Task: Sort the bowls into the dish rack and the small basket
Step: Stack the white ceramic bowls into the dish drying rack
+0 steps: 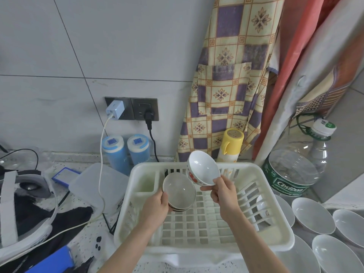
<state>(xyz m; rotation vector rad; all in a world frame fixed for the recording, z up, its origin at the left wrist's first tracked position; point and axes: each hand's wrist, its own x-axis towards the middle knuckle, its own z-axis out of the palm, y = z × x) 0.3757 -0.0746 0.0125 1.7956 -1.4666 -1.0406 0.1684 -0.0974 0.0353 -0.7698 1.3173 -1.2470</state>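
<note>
A white plastic dish rack point(204, 245) stands in the middle of the counter. My left hand point(157, 205) grips a small stack of grey bowls with dark rims point(180, 192), tilted on edge over the rack's back left part. My right hand point(221, 191) pinches the rim of a white bowl with a red pattern point(202, 170), held tilted above the rack's back wall. Several plain white bowls point(313, 215) lie on the counter to the right of the rack. No small basket is in view.
Behind the rack stand two blue canisters point(126, 152), a yellow spray can point(230, 146) and a hanging checked apron point(226, 81). A large water bottle point(295, 170) stands at the right. A lidded plastic box point(94, 184), cables and a headset point(23, 203) crowd the left.
</note>
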